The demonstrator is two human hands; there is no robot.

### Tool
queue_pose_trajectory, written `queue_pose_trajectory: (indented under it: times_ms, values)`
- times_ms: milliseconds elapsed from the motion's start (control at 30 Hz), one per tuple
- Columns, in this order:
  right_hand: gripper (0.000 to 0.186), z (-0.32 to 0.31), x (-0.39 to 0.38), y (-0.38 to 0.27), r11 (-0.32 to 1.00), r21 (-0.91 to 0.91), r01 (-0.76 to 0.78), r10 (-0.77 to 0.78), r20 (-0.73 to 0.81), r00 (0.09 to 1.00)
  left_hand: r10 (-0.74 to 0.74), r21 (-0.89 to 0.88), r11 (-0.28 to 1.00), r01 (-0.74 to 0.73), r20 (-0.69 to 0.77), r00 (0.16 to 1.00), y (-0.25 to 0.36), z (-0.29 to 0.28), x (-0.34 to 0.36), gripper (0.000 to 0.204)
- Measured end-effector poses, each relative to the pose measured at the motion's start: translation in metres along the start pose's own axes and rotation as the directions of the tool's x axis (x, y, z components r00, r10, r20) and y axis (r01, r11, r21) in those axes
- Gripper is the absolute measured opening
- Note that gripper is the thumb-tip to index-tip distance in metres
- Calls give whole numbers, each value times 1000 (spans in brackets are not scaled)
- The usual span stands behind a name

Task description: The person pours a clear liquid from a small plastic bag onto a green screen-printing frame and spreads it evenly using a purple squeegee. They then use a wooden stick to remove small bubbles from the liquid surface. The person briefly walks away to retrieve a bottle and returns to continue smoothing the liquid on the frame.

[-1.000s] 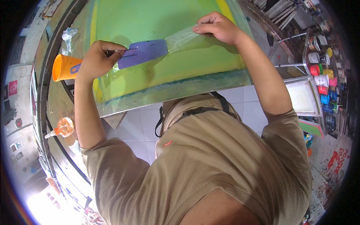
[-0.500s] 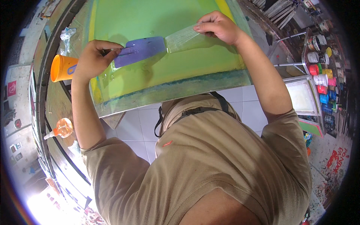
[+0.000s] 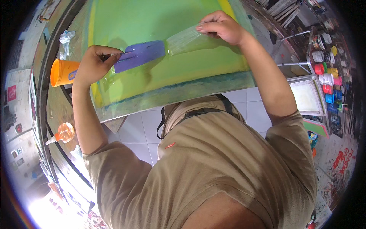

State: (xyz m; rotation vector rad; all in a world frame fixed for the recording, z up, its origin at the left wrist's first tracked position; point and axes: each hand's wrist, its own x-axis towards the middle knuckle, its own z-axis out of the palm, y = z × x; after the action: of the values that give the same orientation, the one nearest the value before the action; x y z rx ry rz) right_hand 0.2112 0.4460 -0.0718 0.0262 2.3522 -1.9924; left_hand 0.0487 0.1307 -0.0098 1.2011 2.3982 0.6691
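My left hand (image 3: 100, 63) pinches the left end of a flat purple piece with rounded corners (image 3: 143, 55), thin and sheet-like; its exact kind I cannot make out. My right hand (image 3: 222, 28) is closed in a pinch on the upper right corner of a clear plastic film (image 3: 185, 41), which slants down to the left. A narrow gap separates the film's lower end from the purple piece. Both are over a wide green surface (image 3: 179, 70) with yellow side bands, resembling a printing screen. Small wet-looking glints show on it near my left hand.
An orange cup (image 3: 61, 72) lies or leans beside my left wrist. A clear bottle with an orange collar (image 3: 66, 132) is by my left forearm, crumpled clear plastic (image 3: 66, 40) farther up. Paint jars (image 3: 328, 80) crowd a rack at right, near a pale framed panel (image 3: 305, 97).
My left hand has shifted slightly down and left with the purple piece, widening the gap to the film. My right hand and the film have hardly moved.
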Motion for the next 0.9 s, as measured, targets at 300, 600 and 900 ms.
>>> queue_pose_trajectory:
  times_ms: [300,600,900]
  values:
    - [20,1,1,4,996,83,24,-25,16,1000,-10,-64,998,12,32,999,-1,3,4,13]
    - [21,1,-2,-2,990,140,8,-8,-1,1000,5,-85,996,-1,50,999,-2,2,5,13]
    - [27,0,-1,0,991,135,-13,14,-7,1000,-26,-46,999,28,33,999,-5,-7,2,14]
